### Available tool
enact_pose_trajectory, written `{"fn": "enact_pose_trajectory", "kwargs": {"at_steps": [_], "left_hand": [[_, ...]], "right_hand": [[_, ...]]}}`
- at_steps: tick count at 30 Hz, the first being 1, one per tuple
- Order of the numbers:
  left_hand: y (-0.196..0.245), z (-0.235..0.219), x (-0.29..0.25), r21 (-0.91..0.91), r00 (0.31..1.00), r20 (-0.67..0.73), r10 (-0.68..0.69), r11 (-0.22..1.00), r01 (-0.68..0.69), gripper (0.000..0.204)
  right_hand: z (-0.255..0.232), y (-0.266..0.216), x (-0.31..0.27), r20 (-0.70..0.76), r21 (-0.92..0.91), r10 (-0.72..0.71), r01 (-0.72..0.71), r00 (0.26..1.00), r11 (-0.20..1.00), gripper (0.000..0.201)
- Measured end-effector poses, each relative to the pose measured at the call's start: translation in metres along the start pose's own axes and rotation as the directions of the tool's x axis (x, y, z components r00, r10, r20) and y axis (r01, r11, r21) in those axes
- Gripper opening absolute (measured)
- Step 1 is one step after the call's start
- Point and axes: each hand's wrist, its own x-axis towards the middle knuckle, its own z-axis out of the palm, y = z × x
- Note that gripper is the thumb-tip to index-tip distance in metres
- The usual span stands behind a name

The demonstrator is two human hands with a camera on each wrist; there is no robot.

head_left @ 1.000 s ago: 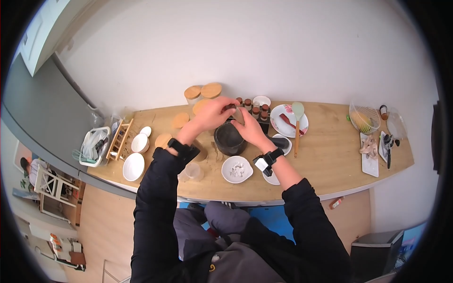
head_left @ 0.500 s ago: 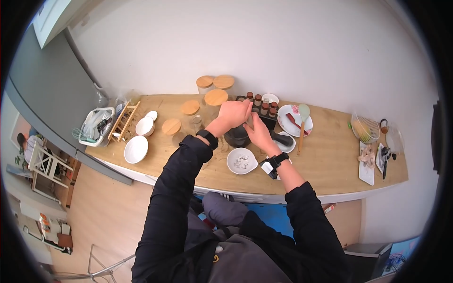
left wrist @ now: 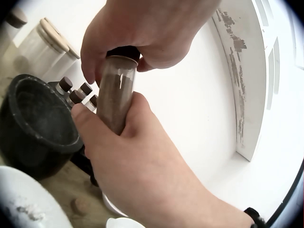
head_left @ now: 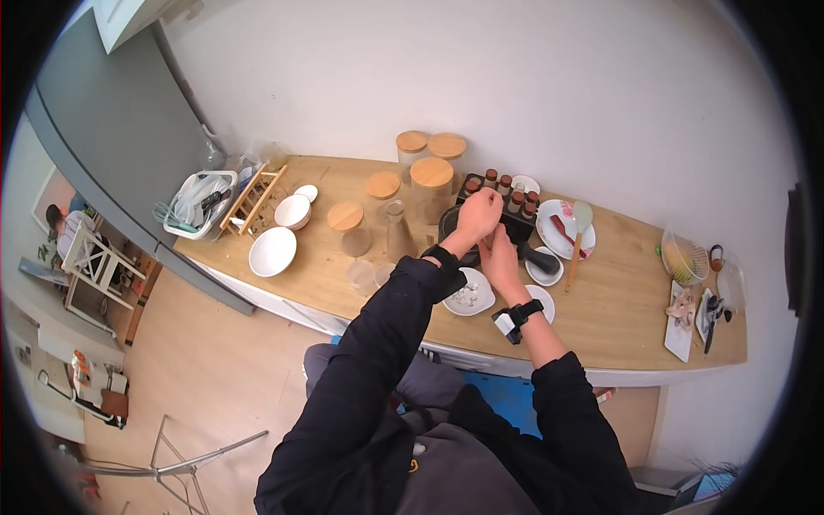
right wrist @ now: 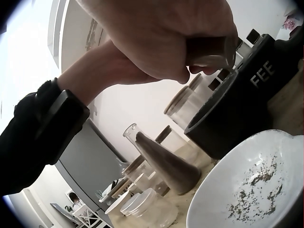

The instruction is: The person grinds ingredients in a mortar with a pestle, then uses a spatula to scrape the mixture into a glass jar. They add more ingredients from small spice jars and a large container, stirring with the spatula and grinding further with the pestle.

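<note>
A small glass spice jar of brownish powder (left wrist: 114, 97) is held between my two hands. My right hand (head_left: 500, 257) grips the jar's body, its thumb and fingers on either side in the left wrist view. Above it, my left hand (head_left: 481, 210) curls round the dark cap (left wrist: 124, 51) at the jar's top. The black stone mortar (left wrist: 45, 126) stands close by, partly behind my left hand in the head view. In front of it sits a white bowl (right wrist: 228, 190) with grey-green flakes in the bottom.
Beyond the mortar stands a black rack (head_left: 515, 227) of brown-capped jars. A dark pestle (head_left: 542, 260) rests on a small plate to the right, beside a flowered plate (head_left: 554, 215). Leftward are a glass carafe of brown powder (right wrist: 164, 164) and wooden-lidded canisters (head_left: 348, 216).
My left hand has come in over the jar's top, closer to my right hand, and its wrist has turned. The head view has shifted, so the counter's things appear further right.
</note>
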Motion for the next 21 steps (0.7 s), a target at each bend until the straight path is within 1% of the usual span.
{"fn": "enact_pose_trajectory", "kwargs": {"at_steps": [1,2,5,6,8,11,14,15,16,17,19,20,21], "left_hand": [[-0.005,0.003,-0.001,-0.092,1.000,0.017,0.010,0.996,-0.008,0.029],[-0.011,0.004,0.004,-0.209,0.987,0.162,-0.024,0.976,0.058,0.027],[-0.022,0.010,0.009,-0.461,0.969,0.243,0.052,0.885,0.068,0.028],[-0.022,0.009,0.007,-0.455,0.969,0.236,0.080,0.890,0.037,0.029],[-0.022,0.005,0.003,-0.445,0.966,0.219,0.138,0.895,-0.027,0.029],[-0.017,-0.007,-0.002,-0.229,0.978,0.153,0.141,0.968,-0.104,0.026],[0.009,-0.022,-0.009,0.056,0.969,0.244,0.041,0.997,-0.057,0.023],[0.007,-0.017,-0.010,0.100,0.988,0.137,0.072,0.991,-0.086,0.021],[0.007,-0.009,-0.013,0.147,0.994,0.031,0.108,0.983,-0.111,0.020],[0.005,-0.004,-0.013,0.196,0.986,-0.074,0.148,0.972,-0.131,0.018],[-0.004,0.002,-0.007,0.014,0.983,0.019,0.182,0.983,-0.182,0.019],[-0.008,0.005,-0.004,-0.079,0.977,0.061,0.204,0.977,-0.200,0.019],[-0.008,0.005,-0.002,-0.195,0.969,0.133,0.209,0.964,-0.181,0.021]], "right_hand": [[-0.002,0.002,0.000,0.017,-0.020,0.024,-0.024,1.000,1.000,0.032],[-0.005,0.006,0.001,0.051,0.004,0.072,-0.072,0.996,0.997,0.034],[-0.005,0.026,0.008,0.032,0.016,0.115,-0.116,0.993,0.993,0.039],[-0.007,0.029,0.010,0.043,0.018,0.086,-0.087,0.995,0.996,0.039],[-0.008,0.033,0.011,0.038,0.016,0.075,-0.076,0.996,0.997,0.039],[-0.013,0.025,0.006,0.042,0.030,0.067,-0.069,0.997,0.997,0.039],[-0.013,0.009,0.000,0.088,0.088,0.040,-0.048,0.995,0.995,0.036],[-0.013,0.004,-0.001,0.108,0.112,0.027,-0.039,0.994,0.993,0.035],[-0.012,0.001,-0.002,0.106,0.099,0.061,-0.072,0.993,0.993,0.035],[-0.011,0.003,-0.001,0.091,0.073,0.054,-0.061,0.994,0.995,0.035],[-0.006,0.008,-0.002,0.063,0.023,0.042,-0.044,0.997,0.999,0.036],[-0.006,0.012,-0.001,0.059,0.065,0.067,-0.071,0.996,0.995,0.036],[-0.007,0.017,0.002,0.053,0.108,0.092,-0.097,0.994,0.989,0.036]]}}
